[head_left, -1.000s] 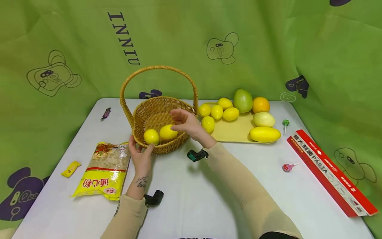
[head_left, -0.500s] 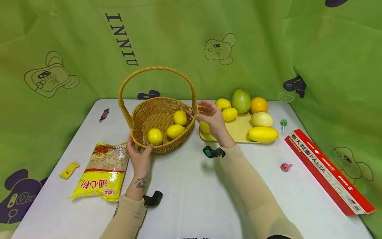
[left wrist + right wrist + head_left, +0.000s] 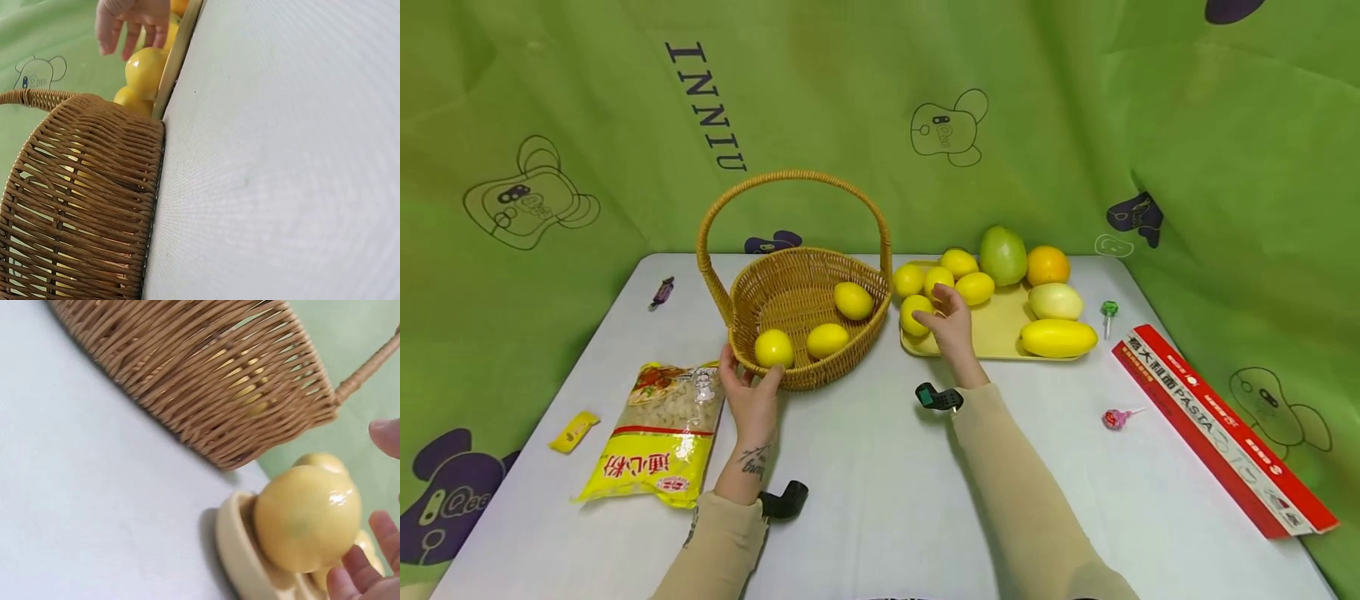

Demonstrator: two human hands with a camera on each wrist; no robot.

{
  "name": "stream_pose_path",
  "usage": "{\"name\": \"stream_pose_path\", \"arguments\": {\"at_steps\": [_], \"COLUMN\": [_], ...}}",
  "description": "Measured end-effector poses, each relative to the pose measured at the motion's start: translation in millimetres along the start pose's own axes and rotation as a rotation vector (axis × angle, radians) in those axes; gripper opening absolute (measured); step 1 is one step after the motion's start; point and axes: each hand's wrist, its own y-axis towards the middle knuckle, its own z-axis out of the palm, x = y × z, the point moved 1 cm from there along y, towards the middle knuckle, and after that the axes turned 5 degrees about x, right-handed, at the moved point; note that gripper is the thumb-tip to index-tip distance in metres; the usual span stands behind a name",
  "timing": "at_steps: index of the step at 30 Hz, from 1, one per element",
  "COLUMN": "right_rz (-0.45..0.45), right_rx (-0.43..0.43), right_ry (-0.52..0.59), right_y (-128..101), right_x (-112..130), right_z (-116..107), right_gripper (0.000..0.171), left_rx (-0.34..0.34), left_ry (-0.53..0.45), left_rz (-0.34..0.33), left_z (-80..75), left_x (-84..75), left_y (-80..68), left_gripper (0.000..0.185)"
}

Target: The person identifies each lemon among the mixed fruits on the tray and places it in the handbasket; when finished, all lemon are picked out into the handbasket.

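A wicker basket (image 3: 797,275) with a tall arched handle stands at the back left of the table, three lemons (image 3: 853,301) inside it. My left hand (image 3: 752,404) grips its near rim, thumb over the edge and fingers along the outer wall. To the basket's right is a pale yellow tray (image 3: 1009,321) bearing several lemons (image 3: 975,288). My right hand (image 3: 957,329) is over the tray's left part, fingers spread apart around the front lemon (image 3: 307,519). In the right wrist view the thumb stays clear of that lemon; whether the fingertips touch it, I cannot tell.
The tray also carries a green fruit (image 3: 1002,256), an orange (image 3: 1048,266), a pale oval melon (image 3: 1056,302) and a long yellow fruit (image 3: 1058,338). A pasta bag (image 3: 658,433) lies left, a long pasta box (image 3: 1225,431) right. Lollipops (image 3: 1115,418) and wrapped candies (image 3: 575,432) lie about.
My right hand has left the basket and moved right to the tray's front lemon. A third lemon now shows in the basket, and the lemons there have rolled. The left hand stays on the rim.
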Motion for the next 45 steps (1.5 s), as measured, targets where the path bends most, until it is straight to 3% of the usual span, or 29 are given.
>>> {"name": "stream_pose_path", "arguments": {"at_steps": [12,22,28,36,45], "right_rz": [0.119,0.085,0.089,-0.017,-0.064], "right_rx": [-0.054,-0.014,0.022,0.192,0.427], "right_ry": [-0.119,-0.236,-0.193,0.007,0.01], "right_y": [5,6,-1,-17,-24], "right_x": [-16,-16,-2,31,47], "right_z": [11,3,-10,-1,69], "right_gripper": [0.067,0.063,0.06,0.058,0.057], "left_rx": [-0.004,-0.004,0.001,0.01,0.017], "left_ry": [-0.009,-0.001,-0.015,-0.019,-0.019], "left_rz": [-0.001,0.0,0.012,0.037,0.016], "left_z": [-0.8,-0.7,-0.3,0.2,-0.3], "left_x": [0.9,2.0,1.3,-0.6,-0.2], "left_y": [-0.4,-0.2,-0.2,0.4,-0.7], "left_gripper": [0.087,0.086,0.087,0.086,0.086]}}
